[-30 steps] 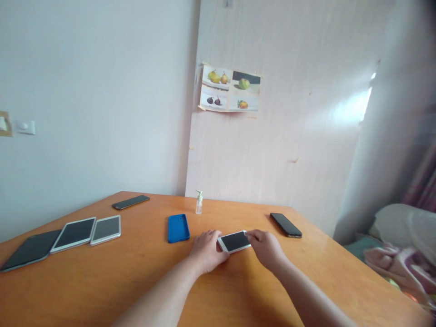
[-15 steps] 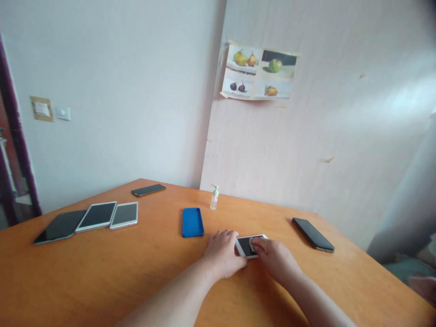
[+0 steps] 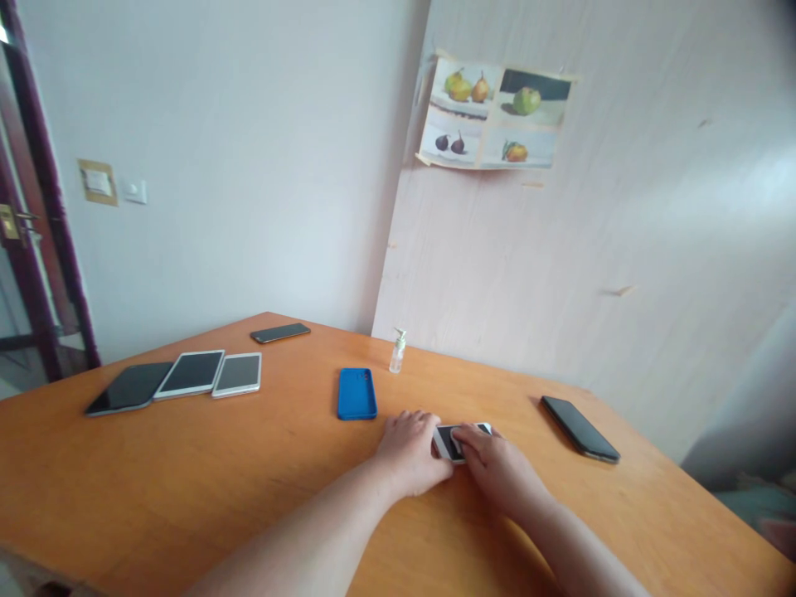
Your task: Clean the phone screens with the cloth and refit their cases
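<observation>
A white phone with a dark screen lies on the table between my hands. My left hand grips its left end, thumb at the near edge and fingers at the far side. My right hand is closed on a small white wiping pad, pressed to the screen; the fingers cover most of the pad and the phone's right part. Beyond my left hand lies an open blue phone case. Behind it stands a small clear pump bottle.
On the left of the wooden table lie a dark tablet, a white tablet and a smaller white device, edges touching. A black phone lies at the back left, another dark phone at the right. A wall stands behind.
My right hand has slid the pad slightly left across the phone's screen. My left hand keeps its grip on the phone. The camera view has shifted a little.
</observation>
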A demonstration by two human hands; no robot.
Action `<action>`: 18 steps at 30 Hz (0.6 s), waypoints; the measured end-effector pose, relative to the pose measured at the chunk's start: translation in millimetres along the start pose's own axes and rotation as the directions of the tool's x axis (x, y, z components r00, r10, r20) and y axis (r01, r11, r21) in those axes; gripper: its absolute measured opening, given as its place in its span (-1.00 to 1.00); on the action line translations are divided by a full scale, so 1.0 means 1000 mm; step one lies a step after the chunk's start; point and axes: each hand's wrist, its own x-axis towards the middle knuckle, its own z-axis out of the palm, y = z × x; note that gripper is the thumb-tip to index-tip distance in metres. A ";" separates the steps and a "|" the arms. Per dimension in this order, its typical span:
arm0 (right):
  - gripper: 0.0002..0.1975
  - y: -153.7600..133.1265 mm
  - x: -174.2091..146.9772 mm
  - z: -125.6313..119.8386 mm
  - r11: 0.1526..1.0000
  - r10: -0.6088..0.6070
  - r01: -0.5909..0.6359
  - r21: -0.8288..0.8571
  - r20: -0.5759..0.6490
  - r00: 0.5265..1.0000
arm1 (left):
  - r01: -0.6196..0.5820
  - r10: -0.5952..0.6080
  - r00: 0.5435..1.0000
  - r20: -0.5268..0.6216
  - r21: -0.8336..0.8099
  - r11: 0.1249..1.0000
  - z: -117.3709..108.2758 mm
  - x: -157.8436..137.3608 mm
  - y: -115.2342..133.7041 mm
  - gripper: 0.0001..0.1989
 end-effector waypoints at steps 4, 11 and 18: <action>-0.62 0.021 0.007 0.006 0.991 0.126 -0.126 -0.036 -0.005 0.992 | -0.004 0.004 1.000 0.001 -0.001 1.000 0.000 0.001 0.001 -0.62; -0.51 -0.014 0.005 0.011 0.989 -0.133 0.123 0.085 0.116 0.984 | -0.008 0.008 1.000 -0.024 -0.029 1.000 0.005 0.000 -0.003 -0.63; -0.60 0.015 0.006 0.005 0.990 0.142 -0.142 0.001 0.075 0.987 | -0.017 0.017 1.000 -0.017 0.002 1.000 0.004 0.001 -0.002 -0.58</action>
